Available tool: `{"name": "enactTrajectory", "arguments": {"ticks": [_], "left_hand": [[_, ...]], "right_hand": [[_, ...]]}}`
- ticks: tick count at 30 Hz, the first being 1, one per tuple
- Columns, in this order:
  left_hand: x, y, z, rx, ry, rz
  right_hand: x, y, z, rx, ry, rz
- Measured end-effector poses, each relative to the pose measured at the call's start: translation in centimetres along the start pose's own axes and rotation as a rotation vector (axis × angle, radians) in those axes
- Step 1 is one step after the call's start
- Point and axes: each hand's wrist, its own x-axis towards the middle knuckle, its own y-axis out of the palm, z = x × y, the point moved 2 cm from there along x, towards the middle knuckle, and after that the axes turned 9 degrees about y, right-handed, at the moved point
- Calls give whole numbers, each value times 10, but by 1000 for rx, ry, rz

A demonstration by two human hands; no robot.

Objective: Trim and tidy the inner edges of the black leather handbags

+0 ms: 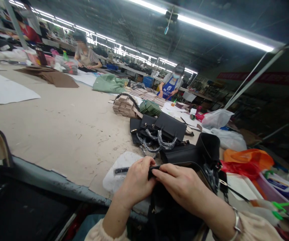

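My left hand [137, 180] is closed on the upper edge of a black handbag [169, 209], thumb and fingers pinching it. Right beside it, my right hand [183, 184] grips the same edge, its fingertips nearly meeting the left ones. The bag's lower part is dark and partly hidden by my arms. Under and behind my left hand lies a white slab [111, 179] with a short dark strip [120, 170] on it. Just beyond my hands, several finished black handbags [170, 125] lie piled, their handles wrapped in clear plastic.
Stacked brown pieces [124, 107] and green pieces [149, 107] lie farther along the table [66, 134]. An orange bag [249, 159] and a purple bin [272, 187] stand at the right. Dark material [21, 201] fills the lower left. Co-workers [170, 83] work across the table.
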Motion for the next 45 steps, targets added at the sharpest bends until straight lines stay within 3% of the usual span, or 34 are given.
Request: {"name": "enactTrajectory", "arguments": {"ticks": [9,17,28,45], "left_hand": [[-3,-14,-2,-35,44,23],[-2,-13,5,-80,67,-40],[0,-8,7,-29,92,-130],[1,0,6,36,122,-173]], "right_hand": [[-1,8,-16,213,224,32],[5,10,-16,192,343,9],[8,9,-15,118,412,-18],[12,11,-16,109,464,-54]]}}
